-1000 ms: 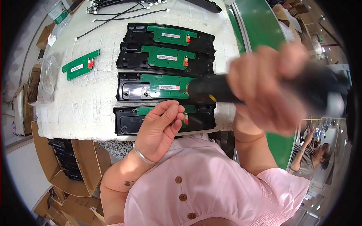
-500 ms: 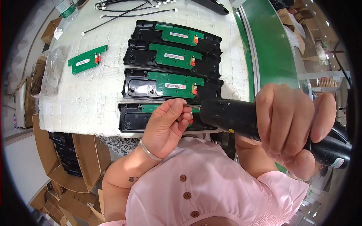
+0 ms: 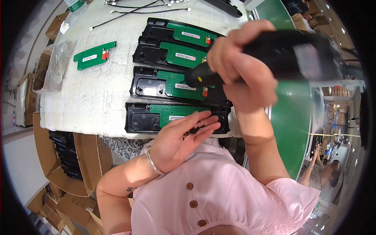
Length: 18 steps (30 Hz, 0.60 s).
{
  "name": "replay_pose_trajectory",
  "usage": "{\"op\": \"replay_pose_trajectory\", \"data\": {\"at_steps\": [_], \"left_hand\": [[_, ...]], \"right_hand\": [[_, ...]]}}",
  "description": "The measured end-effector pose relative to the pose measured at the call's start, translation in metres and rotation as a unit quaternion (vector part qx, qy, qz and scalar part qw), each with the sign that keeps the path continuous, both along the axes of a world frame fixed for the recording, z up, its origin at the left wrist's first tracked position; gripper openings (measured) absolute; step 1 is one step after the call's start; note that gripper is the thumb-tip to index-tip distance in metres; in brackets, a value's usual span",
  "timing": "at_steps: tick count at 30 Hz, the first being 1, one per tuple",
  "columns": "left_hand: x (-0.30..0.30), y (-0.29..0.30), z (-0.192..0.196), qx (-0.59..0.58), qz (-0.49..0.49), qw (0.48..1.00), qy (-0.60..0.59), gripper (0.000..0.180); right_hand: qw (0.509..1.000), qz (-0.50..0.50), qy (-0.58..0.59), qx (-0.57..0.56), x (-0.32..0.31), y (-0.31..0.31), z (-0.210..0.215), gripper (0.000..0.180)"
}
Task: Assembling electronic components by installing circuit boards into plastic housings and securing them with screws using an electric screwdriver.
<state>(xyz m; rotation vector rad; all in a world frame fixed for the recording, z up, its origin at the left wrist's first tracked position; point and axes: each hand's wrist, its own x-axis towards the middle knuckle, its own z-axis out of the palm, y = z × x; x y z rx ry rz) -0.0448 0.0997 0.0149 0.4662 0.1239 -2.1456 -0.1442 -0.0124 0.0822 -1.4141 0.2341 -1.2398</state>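
Observation:
My left hand (image 3: 175, 138) is cupped palm up over the nearest black plastic housing (image 3: 141, 122), cradling a small heap of black screws (image 3: 193, 129). My right hand (image 3: 248, 68) is wrapped round a black electric screwdriver (image 3: 284, 58), blurred by motion. Its nose points down at the green circuit board (image 3: 172, 91) in the second-nearest housing (image 3: 141, 87); the bit cannot be made out. Two more housings (image 3: 145, 52) with green boards (image 3: 178, 62) lie in a row behind, partly covered by my right hand. Part of the nearest board (image 3: 158, 111) is hidden by my left hand.
A loose green board (image 3: 87, 62) lies on the white tabletop (image 3: 94, 102) at left. Black cables (image 3: 135, 15) and a bottle (image 3: 76, 6) are at the back. A cardboard box (image 3: 88, 156) with black parts stands lower left. Another person (image 3: 321, 172) appears at far right.
The screwdriver has swung up and away from my left fingers to over the second-nearest housing. My left hand has gone from pinching at the bit to lying palm up, showing screws.

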Motion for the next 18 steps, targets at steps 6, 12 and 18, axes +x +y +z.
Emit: {"op": "replay_pose_trajectory", "data": {"at_steps": [6,12,18], "left_hand": [[0.011,0.01,-0.005,-0.041,-0.036,0.995,-0.084,0.031],[0.016,0.011,-0.005,-0.079,-0.05,0.992,-0.084,0.02],[0.021,0.012,-0.006,-0.061,0.003,0.989,-0.137,0.017]], "right_hand": [[0.994,-0.062,0.084,0.025,0.004,-0.015,-0.014,0.018],[0.992,-0.059,0.106,0.018,0.01,-0.021,-0.016,0.015],[0.99,-0.024,0.134,-0.02,0.019,-0.024,-0.015,0.012]]}}
